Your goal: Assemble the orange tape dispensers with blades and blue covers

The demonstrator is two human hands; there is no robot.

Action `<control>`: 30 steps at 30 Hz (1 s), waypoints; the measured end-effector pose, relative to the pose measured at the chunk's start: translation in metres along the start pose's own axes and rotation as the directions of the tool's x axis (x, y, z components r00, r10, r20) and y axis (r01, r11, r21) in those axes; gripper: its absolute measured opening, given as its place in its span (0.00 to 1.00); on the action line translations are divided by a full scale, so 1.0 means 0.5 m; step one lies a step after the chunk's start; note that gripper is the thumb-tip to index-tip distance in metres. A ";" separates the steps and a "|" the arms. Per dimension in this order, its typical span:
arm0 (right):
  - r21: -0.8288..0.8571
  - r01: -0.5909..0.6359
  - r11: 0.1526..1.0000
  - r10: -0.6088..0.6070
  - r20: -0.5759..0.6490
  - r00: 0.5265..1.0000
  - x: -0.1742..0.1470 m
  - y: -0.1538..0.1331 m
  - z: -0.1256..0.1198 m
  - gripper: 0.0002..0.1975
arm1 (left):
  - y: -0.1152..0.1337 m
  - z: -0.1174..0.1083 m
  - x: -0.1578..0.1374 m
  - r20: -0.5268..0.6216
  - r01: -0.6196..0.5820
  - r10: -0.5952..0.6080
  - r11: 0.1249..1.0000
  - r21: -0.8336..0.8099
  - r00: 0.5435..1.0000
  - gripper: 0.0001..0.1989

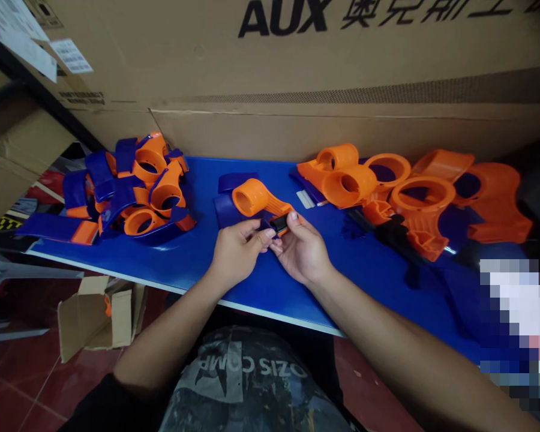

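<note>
In front of me, over the blue tabletop (193, 264), I hold an orange and blue tape dispenser (251, 198) with its round hub pointing up and left. My right hand (303, 252) closes around its orange end, the thumb beside a black piece (279, 224) set there. My left hand (236, 249) pinches at a dark blue part by that same end; the fingers hide most of it. Behind my left hand, a blue curved plastic part (227, 210) lies on the table, partly covered by the dispenser.
Blue and orange dispensers (148, 162) are piled at left. Orange dispenser parts (423, 195) are heaped at right with black pieces (393, 237) and small white strips (305, 198). A large cardboard box (252, 78) walls off the back. An open carton (87, 318) sits on the floor.
</note>
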State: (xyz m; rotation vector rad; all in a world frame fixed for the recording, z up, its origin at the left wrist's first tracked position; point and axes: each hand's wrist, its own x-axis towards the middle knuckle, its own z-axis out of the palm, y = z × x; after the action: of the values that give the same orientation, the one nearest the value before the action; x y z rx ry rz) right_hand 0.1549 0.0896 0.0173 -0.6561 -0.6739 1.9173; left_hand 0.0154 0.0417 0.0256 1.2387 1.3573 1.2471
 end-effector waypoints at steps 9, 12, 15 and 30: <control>0.068 -0.079 0.995 0.079 0.004 0.997 0.001 -0.003 -0.002 0.14 | -0.014 0.001 0.014 -0.193 0.006 0.026 0.986 0.166 0.981 0.14; 0.083 -0.095 0.992 0.094 0.013 0.995 0.000 -0.003 -0.001 0.14 | -0.019 0.011 0.014 -0.250 -0.025 0.054 0.992 0.121 0.967 0.11; 0.098 -0.109 0.989 0.107 0.022 0.994 0.000 -0.004 -0.001 0.14 | -0.026 0.022 0.011 -0.256 -0.043 0.042 0.999 0.004 0.966 0.11; 0.107 -0.137 0.985 0.137 0.009 0.990 0.000 -0.008 -0.002 0.13 | -0.023 0.041 -0.017 -0.221 -0.349 0.468 0.837 0.421 0.856 0.14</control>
State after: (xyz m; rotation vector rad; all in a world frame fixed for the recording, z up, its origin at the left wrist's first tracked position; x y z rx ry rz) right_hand 0.1581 0.0913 0.0192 -0.6470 -0.5341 2.0661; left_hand 0.0354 0.0355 0.0118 1.7219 1.6673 1.5950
